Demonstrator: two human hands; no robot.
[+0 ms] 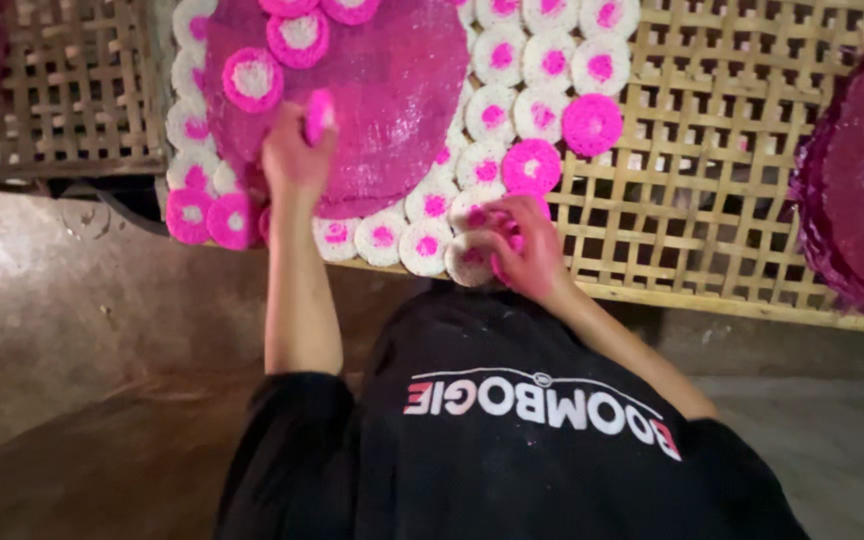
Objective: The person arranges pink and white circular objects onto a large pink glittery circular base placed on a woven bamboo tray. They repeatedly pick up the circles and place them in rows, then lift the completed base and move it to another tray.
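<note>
**Discs handled at the rack's near edge**

A woven bamboo rack (712, 200) carried everything, standing over a rough floor (62, 300). On it lay a large round pink sheet (392, 90), with a darker stack of sheets (862, 180) well apart at the right edge of the view. Around the pink sheet, rows of small white discs with pink centres (512, 75) lay touching one another, and a few discs that were mostly pink, such as one (592, 123) at the row's outer side, lay among them.

The left hand (297, 150) was raised over the near part of the sheet and pinched one small pink disc (319, 115) on edge between its fingertips, lifted off the surface. The right hand (527, 250) lay low at the rack's near edge, fingers curled together on the discs there; it touched a white disc (472, 262), though whether it gripped it could not be told.

By the look of it, the step in hand was handling discs one by one along the near rows. The discs looked thin and brittle, so any further move called for a light pinch and care not to push the touching neighbours out of line.
</note>
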